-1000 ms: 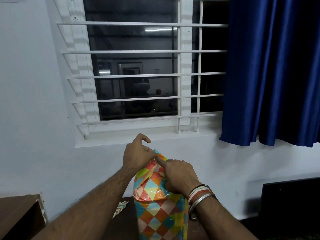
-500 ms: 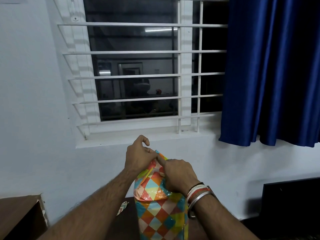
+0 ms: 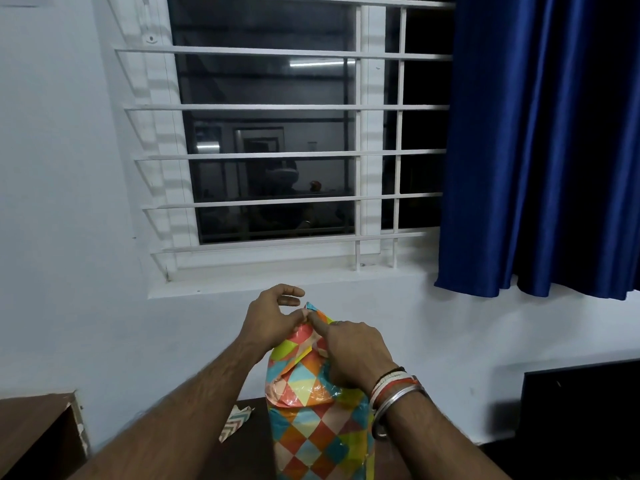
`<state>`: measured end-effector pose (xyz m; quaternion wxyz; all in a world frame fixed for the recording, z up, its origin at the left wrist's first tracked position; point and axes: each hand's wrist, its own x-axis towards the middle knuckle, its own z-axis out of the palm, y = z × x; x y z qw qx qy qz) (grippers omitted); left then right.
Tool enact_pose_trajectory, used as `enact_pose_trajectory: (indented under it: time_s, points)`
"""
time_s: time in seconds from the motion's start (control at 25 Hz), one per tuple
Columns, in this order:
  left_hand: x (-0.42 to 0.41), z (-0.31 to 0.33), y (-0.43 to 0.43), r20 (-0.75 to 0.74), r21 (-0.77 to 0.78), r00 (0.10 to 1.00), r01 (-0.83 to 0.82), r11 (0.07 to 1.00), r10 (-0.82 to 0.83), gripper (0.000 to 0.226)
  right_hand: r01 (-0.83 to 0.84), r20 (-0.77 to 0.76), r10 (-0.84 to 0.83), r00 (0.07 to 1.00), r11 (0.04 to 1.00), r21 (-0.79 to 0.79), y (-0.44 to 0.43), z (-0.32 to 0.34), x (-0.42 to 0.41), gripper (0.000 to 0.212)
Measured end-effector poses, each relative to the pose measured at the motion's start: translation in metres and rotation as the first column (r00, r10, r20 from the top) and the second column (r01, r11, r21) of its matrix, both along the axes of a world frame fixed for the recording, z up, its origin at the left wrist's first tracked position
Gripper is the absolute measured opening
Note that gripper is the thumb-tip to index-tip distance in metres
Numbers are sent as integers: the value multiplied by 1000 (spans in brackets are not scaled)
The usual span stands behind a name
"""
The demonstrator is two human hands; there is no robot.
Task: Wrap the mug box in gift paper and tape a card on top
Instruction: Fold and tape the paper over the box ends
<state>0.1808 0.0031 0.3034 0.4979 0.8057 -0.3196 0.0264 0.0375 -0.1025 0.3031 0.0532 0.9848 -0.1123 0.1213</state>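
Note:
The mug box (image 3: 317, 434) stands upright at bottom centre, covered in glossy gift paper with a multicoloured diamond pattern. Its top end is folded into a point. My left hand (image 3: 273, 318) pinches the tip of that paper flap with thumb and a finger, the other fingers raised. My right hand (image 3: 353, 351) rests on the upper right of the folded end, its forefinger pressing the flap near the tip. The box itself is hidden under the paper. No card or tape is in view.
A scrap of chevron-patterned paper (image 3: 235, 422) lies on the dark wooden table (image 3: 249, 452) left of the box. A brown cabinet (image 3: 34, 431) stands at lower left, a black monitor (image 3: 581, 407) at lower right. Behind are a barred window (image 3: 277, 150) and blue curtain (image 3: 547, 143).
My left hand's fingers have opened a little above the flap while its pinch on the tip stays. The right forefinger slid slightly up toward the tip. The box has not moved.

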Motion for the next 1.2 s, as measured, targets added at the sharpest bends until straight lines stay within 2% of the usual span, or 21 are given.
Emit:
enact_pose_trajectory:
  time_s: [0.12,0.24,0.36,0.56,0.8,1.12,1.2]
  points:
    - [4,3,-2,-147,-61,987,56,997,-64,28,3,7,-3,1000,1000,-3,0,0,-1,94]
    - [8,11,-4,-326,-118,936,101,988,-135,31,4,17,-4,1000,1000,-8,-4,-3,0,93]
    - [12,15,-6,-390,-87,911,113,990,-138,30,-6,45,5,999,1000,13,-6,-9,1,93]
    - [17,17,-14,-234,91,968,114,989,-90,20,-45,166,21,986,989,142,-8,-18,-8,86]
    - [26,13,-20,-60,235,998,43,971,-29,18,-96,136,88,987,994,58,-8,-16,-14,59]
    - [22,9,-18,-35,175,999,36,984,-30,20,-73,94,72,993,997,-2,-10,-24,-9,43]
    - [19,8,-12,-111,92,989,108,990,-98,21,-66,92,66,994,998,-7,-9,-25,-8,40]
